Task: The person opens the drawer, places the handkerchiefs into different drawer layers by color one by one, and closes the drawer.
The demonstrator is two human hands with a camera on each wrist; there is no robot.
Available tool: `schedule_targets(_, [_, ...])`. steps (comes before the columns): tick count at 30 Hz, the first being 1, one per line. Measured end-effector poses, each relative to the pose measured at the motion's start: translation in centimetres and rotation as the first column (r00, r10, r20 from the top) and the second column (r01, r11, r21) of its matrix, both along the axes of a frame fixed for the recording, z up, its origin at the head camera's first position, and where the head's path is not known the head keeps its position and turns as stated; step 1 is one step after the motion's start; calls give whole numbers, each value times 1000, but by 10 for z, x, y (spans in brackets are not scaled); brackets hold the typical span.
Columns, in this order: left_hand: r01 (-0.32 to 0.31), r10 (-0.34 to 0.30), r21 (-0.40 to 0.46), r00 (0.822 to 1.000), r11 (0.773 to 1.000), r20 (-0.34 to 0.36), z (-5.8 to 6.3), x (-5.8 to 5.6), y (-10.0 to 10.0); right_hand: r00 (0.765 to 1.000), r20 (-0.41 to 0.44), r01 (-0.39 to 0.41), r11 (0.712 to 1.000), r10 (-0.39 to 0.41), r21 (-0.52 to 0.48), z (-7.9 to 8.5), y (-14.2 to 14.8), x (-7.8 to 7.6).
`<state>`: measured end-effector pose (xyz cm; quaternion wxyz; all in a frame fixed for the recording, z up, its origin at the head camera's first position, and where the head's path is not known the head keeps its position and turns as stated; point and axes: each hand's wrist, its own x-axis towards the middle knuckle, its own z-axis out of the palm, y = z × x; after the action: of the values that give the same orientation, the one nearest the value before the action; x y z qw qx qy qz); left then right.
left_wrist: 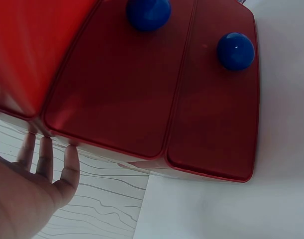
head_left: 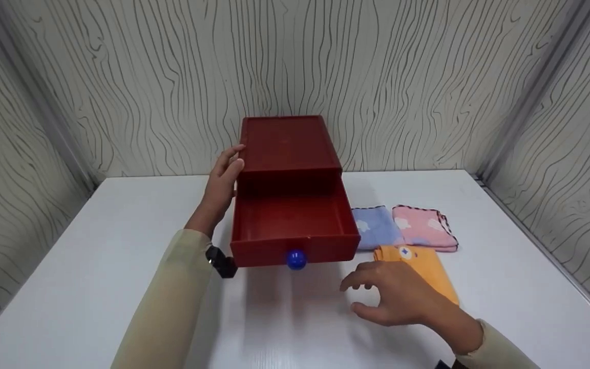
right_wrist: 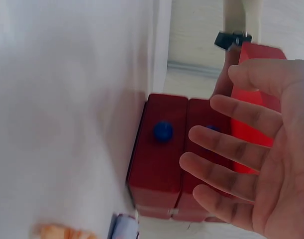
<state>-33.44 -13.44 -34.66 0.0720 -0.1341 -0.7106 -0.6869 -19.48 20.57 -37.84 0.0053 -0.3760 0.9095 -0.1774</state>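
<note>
A dark red drawer cabinet (head_left: 287, 143) stands at the back of the white table. Its top drawer (head_left: 295, 212) is pulled out toward me, and its inside looks bare. A blue knob (head_left: 296, 260) sits on that drawer's front; two lower drawers with blue knobs (left_wrist: 236, 51) are closed in the left wrist view. My left hand (head_left: 225, 179) rests its fingers against the cabinet's left side. To the right of the drawer front, my right hand (head_left: 395, 292) hovers with loosely bent fingers and holds nothing. The orange folded cloth (head_left: 430, 271) lies behind and partly beneath it in view.
Right of the cabinet lie a blue folded cloth (head_left: 377, 228), partly hidden by the drawer, and a pink folded cloth (head_left: 423, 228). Wood-grain patterned panels (head_left: 172, 77) enclose the white table (head_left: 95, 266) at the back and both sides.
</note>
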Motion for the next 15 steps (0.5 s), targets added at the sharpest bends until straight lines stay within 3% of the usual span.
schedule_targets(11, [5,-5,7,1000,1000,-6,0,0,0,993,-98,61,997,-58,35,-8,33,-15])
schedule_targets(15, [15,-15,9,1000,1000,-14,0,0,-1,992,-77,103,993,-98,58,-12,41,-16])
